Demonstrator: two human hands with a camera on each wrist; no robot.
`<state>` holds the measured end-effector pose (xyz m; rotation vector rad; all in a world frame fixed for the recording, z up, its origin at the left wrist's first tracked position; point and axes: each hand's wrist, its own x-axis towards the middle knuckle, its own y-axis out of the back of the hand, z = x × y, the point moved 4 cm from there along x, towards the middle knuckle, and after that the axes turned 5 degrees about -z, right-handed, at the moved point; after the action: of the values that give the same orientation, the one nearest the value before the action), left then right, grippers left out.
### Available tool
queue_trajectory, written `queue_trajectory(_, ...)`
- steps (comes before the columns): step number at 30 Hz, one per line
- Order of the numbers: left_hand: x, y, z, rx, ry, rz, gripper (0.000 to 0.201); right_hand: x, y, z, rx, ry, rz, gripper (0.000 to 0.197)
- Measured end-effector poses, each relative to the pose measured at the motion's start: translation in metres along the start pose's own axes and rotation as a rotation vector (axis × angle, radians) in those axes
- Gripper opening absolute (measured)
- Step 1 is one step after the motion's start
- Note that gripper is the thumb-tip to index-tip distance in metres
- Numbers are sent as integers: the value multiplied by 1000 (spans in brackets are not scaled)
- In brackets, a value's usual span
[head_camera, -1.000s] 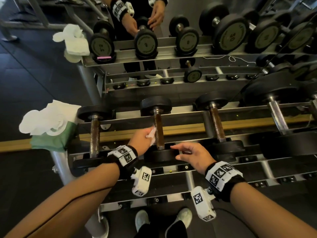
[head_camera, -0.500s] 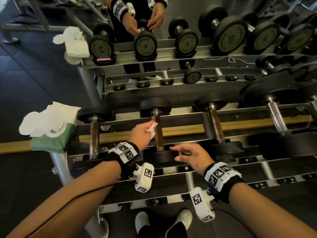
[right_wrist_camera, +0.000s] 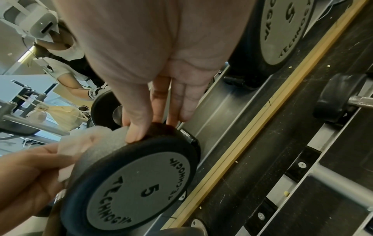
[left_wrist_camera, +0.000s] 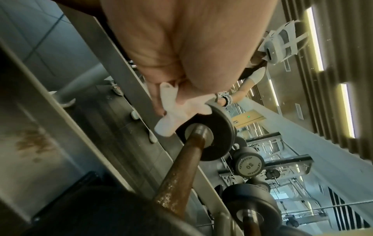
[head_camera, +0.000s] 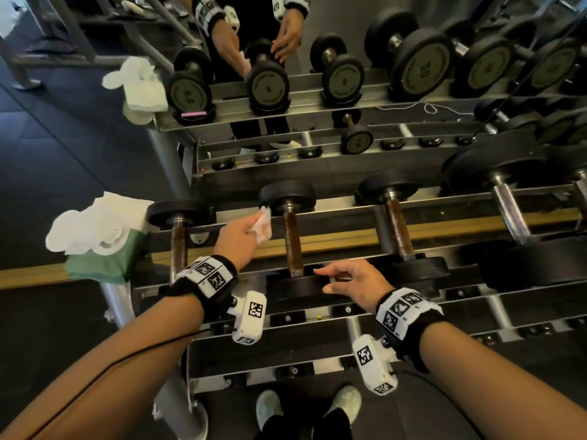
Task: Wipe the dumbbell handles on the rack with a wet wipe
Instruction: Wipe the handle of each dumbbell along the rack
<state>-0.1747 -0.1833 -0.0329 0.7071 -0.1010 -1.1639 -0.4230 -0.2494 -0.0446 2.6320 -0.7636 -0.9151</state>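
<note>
The 5 dumbbell (head_camera: 290, 239) runs bottom-to-top mid-frame; left hand (head_camera: 238, 238) pinches a wet wipe (head_camera: 262, 224) beside its handle (head_camera: 293, 241); right hand (head_camera: 355, 282), fingers relaxed, touches its near head.

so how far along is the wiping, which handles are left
Nothing shows clearly as finished; no handle looks visibly cleaner. In hand: the left hand pinches the wet wipe beside the far end of the second dumbbell's handle, while the right hand steadies its near head. Left: probably the brown handles either side and the chrome one further right.
</note>
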Motion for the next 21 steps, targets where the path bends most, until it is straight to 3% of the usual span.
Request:
queue_trajectory(3, 5, -13, 14, 86, -78, -17, 51, -2, 0, -1, 8, 1, -1, 40)
queue_trajectory(7, 1, -40, 24, 277, -157, -229, 61, -4, -1, -1, 19, 1, 20, 38)
queue_trajectory(10, -2, -41, 28, 423, -201, -223, 61, -5, -1, -3, 14, 9, 10, 40)
queue_trajectory(16, -19, -48, 16, 576, -222, -427, 75, -10, -1, -7, -4, 21, 3, 39)
queue_trajectory(21, -36, -44, 5, 612, -208, -531, 67, -11, -2, -8, 15, 17, 17, 39)
